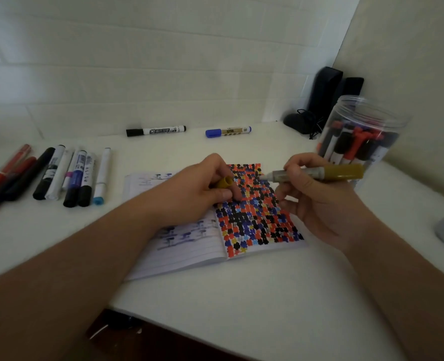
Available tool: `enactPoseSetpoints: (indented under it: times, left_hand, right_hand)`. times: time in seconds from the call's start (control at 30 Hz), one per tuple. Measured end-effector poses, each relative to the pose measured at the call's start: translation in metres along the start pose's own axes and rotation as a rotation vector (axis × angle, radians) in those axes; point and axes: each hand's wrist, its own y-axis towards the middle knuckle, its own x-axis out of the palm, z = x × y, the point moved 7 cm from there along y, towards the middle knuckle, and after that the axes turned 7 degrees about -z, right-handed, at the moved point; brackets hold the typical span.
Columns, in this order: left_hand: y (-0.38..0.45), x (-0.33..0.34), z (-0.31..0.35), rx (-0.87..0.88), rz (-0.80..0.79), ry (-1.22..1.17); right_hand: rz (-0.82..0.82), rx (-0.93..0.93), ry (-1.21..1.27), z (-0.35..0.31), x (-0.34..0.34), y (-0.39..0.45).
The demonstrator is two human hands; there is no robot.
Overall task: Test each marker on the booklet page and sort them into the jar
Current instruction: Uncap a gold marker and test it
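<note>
A clear plastic jar [366, 131] stands just beyond the right hand [317, 201], its mouth open at the top; inside, a crowd of markers stands more or less upright, with black, red and white barrels and red caps showing through the wall.

The right hand grips an uncapped mustard-yellow marker [319, 173], fingers curled round the grey collar near its front. The marker lies nearly level, long axis running left to right, its pale tip pointing left toward the left hand [202, 188] and hovering above the far edge of the open booklet [215, 230]. The yellow rear end points right, in front of the jar's lower wall.

The left hand rests on the booklet, fingers curled round the matching yellow cap [225, 182], whose open end faces right, toward the marker tip. Beneath both hands, the booklet's right page is packed with small black, red, blue and yellow blotches.

Well left of the left hand lies a row of markers [59, 175], lengthwise away from the person. Beyond the hands, near the wall, lie a black-capped marker [155, 131] and a blue-capped marker [228, 131], both crosswise.
</note>
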Motion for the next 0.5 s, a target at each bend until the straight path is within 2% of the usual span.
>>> enactPoseSetpoints:
  times: [0.27,0.5]
  left_hand:
    - [0.0016,-0.0011,0.0001,0.018,0.05,0.055]
    - [0.0028,0.0,0.0027,0.064,0.039,0.108]
  right_hand:
    - [-0.067,0.02,-0.012,0.0054,0.002,-0.0007]
    - [0.003,0.031,-0.127,0.0085,0.0027,0.0015]
